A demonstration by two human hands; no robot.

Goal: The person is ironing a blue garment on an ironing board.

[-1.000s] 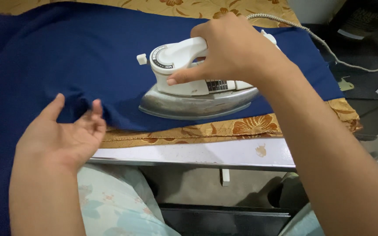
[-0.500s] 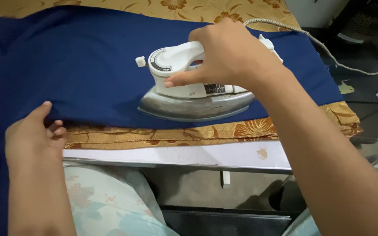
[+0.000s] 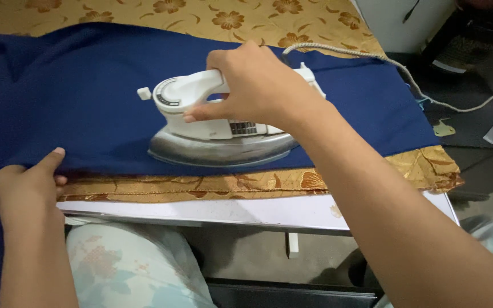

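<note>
On gold floral cover [image 3: 115,14]: blue cloth [image 3: 75,97]; right hand [image 3: 252,85] grips iron [image 3: 212,125], left hand [image 3: 21,185] pinches cloth.

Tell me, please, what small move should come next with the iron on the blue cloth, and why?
Probably slide the iron a little further toward the left hand. The right hand grips its handle, its tip points that way, and the left hand pinches the blue cloth taut at the edge.

The right hand [image 3: 255,85] hides most of the handle of the iron [image 3: 218,128], the blue cloth [image 3: 87,97] left of the iron is cut by the picture's edge, and the cord [image 3: 406,74] leaves at the right edge.
</note>
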